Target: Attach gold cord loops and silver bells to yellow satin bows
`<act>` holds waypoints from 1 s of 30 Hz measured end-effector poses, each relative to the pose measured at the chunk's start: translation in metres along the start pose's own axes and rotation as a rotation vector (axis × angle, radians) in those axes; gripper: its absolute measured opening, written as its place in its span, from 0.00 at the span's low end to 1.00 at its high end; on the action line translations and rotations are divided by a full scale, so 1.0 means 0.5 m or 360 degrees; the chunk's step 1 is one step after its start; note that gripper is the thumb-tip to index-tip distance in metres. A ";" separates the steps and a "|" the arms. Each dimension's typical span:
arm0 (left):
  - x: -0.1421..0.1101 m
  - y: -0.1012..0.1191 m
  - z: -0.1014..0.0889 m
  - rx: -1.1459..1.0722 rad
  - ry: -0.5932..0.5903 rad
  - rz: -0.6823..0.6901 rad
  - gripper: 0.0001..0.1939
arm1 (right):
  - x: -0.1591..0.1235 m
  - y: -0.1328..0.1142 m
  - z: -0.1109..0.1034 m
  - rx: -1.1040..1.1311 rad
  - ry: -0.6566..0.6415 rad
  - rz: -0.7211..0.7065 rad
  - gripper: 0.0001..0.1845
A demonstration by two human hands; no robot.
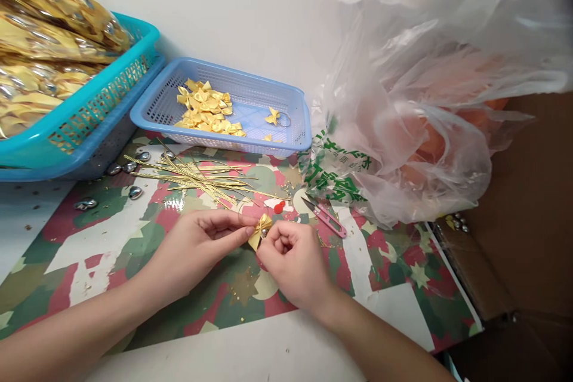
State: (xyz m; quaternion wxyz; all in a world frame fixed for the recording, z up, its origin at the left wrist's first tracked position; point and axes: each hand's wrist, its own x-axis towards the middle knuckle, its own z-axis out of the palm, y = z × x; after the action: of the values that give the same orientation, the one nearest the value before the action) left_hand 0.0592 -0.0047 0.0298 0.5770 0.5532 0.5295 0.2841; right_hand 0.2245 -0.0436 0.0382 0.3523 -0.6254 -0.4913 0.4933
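Note:
A small yellow ribbon bow (256, 241) is held over the patterned table cover between my two hands. My left hand (213, 236) pinches it from the left, thumb and forefinger closed on its edge. On the other side, my right hand (290, 256) has its fingers curled in at the bow, beside a small silver bell (264, 233); whether they grip the bow, the bell or a tie is hidden. Gold ties (201, 176) lie in a loose pile beyond my left hand. Pink thread snips (329, 218) rest to the right, near a small red piece (279, 208).
A blue basket (179, 125) holds many yellow bows. Left of it, a turquoise basket (98, 92) carries bagged gold bows (49, 30). Several silver bells (135, 192) lie at the left. A large clear plastic bag (430, 131) crowds the right side, beside a cardboard box (519, 203).

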 end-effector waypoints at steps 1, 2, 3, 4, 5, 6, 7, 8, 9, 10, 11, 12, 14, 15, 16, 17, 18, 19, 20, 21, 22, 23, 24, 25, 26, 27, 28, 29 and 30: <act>0.000 0.000 0.000 0.0001 -0.0002 0.0003 0.07 | 0.000 0.000 -0.001 0.0001 -0.0004 0.0011 0.09; 0.001 0.000 0.001 0.0003 -0.0002 0.0008 0.07 | 0.000 0.000 -0.001 0.0006 -0.0010 0.0018 0.09; 0.002 0.000 0.002 0.0007 0.0000 0.0012 0.08 | 0.000 0.000 -0.002 0.0016 -0.0023 0.0027 0.09; 0.004 -0.001 0.002 0.0013 0.0001 0.0014 0.08 | 0.000 0.000 -0.002 0.0029 -0.0037 0.0033 0.09; 0.005 -0.001 0.003 0.0017 0.0006 0.0017 0.08 | 0.000 0.000 -0.001 0.0035 -0.0048 0.0032 0.09; 0.006 -0.001 0.004 0.0022 0.0006 0.0019 0.08 | 0.001 0.000 -0.001 0.0032 -0.0050 0.0025 0.09; 0.007 -0.001 0.005 0.0027 0.0008 0.0023 0.08 | 0.001 -0.001 -0.001 0.0022 -0.0045 0.0016 0.10; 0.007 -0.001 0.005 0.0030 0.0008 0.0026 0.08 | 0.001 -0.001 0.000 0.0008 -0.0038 0.0012 0.10; 0.006 0.000 0.006 0.0031 0.0005 0.0031 0.08 | 0.001 -0.002 0.000 -0.0002 -0.0033 0.0016 0.11; 0.005 0.001 0.006 0.0033 0.0000 0.0035 0.08 | 0.001 -0.003 0.000 -0.0009 -0.0033 0.0028 0.11; 0.003 0.001 0.005 0.0034 -0.0007 0.0040 0.08 | 0.001 -0.003 0.000 -0.0014 -0.0035 0.0046 0.11; 0.002 0.002 0.005 0.0034 -0.0007 0.0043 0.08 | 0.002 -0.004 0.000 -0.0018 -0.0037 0.0061 0.11; -0.001 0.001 0.004 0.0044 0.0005 0.0045 0.07 | 0.002 -0.005 0.000 -0.0038 -0.0032 0.0066 0.10; -0.001 0.001 0.004 0.0053 0.0014 0.0049 0.07 | 0.003 -0.005 0.000 -0.0054 -0.0029 0.0062 0.11; -0.002 0.000 0.003 0.0061 0.0021 0.0051 0.07 | 0.003 -0.005 0.000 -0.0069 -0.0027 0.0057 0.11; -0.001 0.000 0.004 0.0068 0.0030 0.0053 0.08 | 0.003 -0.005 0.000 -0.0081 -0.0026 0.0051 0.11; -0.001 -0.001 0.004 0.0076 0.0035 0.0055 0.08 | 0.004 -0.005 0.000 -0.0091 -0.0026 0.0047 0.12; 0.000 0.000 0.005 0.0082 0.0042 0.0057 0.08 | 0.004 -0.005 0.000 -0.0098 -0.0026 0.0047 0.12; 0.000 0.000 0.006 0.0087 0.0052 0.0057 0.09 | 0.004 -0.005 0.000 -0.0100 -0.0026 0.0050 0.12; 0.001 0.002 0.007 0.0092 0.0059 0.0056 0.09 | 0.004 -0.006 0.000 -0.0101 -0.0024 0.0053 0.12; 0.001 0.003 0.008 0.0097 0.0066 0.0055 0.09 | 0.004 -0.006 0.001 -0.0101 -0.0025 0.0059 0.12; 0.001 0.005 0.009 0.0102 0.0071 0.0057 0.09 | 0.004 -0.007 0.001 -0.0101 -0.0024 0.0067 0.12; 0.001 0.006 0.010 0.0107 0.0073 0.0057 0.09 | 0.004 -0.008 0.001 -0.0102 -0.0021 0.0074 0.12; 0.000 0.007 0.010 0.0110 0.0078 0.0057 0.08 | 0.004 -0.008 0.002 -0.0104 -0.0019 0.0079 0.12; -0.001 0.008 0.011 0.0112 0.0080 0.0058 0.08 | 0.004 -0.009 0.002 -0.0107 -0.0016 0.0083 0.12; -0.001 0.009 0.011 0.0113 0.0083 0.0060 0.08 | 0.004 -0.009 0.003 -0.0110 -0.0013 0.0081 0.12; -0.002 0.009 0.011 0.0114 0.0087 0.0062 0.09 | 0.004 -0.008 0.004 -0.0113 -0.0004 0.0073 0.12; -0.003 0.009 0.011 0.0112 0.0089 0.0063 0.09 | 0.004 -0.007 0.005 -0.0116 0.0007 0.0056 0.12; -0.003 0.009 0.010 0.0107 0.0089 0.0063 0.09 | 0.003 -0.004 0.006 -0.0114 0.0022 0.0031 0.13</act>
State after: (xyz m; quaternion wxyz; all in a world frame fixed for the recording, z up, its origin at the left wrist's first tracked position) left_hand 0.0647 -0.0071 0.0334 0.5374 0.5744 0.5436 0.2929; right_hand 0.2210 -0.0415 0.0390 0.3283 -0.6457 -0.5002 0.4745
